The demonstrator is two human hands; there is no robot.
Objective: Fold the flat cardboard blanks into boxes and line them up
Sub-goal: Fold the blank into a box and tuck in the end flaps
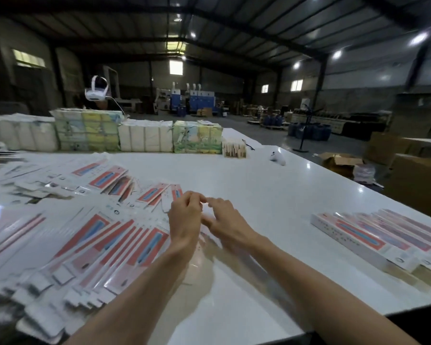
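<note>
My left hand (184, 216) and my right hand (225, 221) meet above the middle of the white table (271, 195). Their fingertips pinch a long white and red cardboard blank (166, 204) between them. The hands hide most of it, and motion blur keeps its fold state unclear. A wide spread of flat blanks (97, 245) covers the table to the left, with more flat blanks (105, 176) farther back. On the right, several folded boxes (383, 236) lie side by side in a row.
Tied bundles of packs (144, 138) form a wall along the table's far edge, with a white headset (96, 92) behind them. A block of small wooden pieces (234, 148) and a white controller (278, 158) lie beyond the hands. Brown cartons (339, 161) stand on the floor to the right.
</note>
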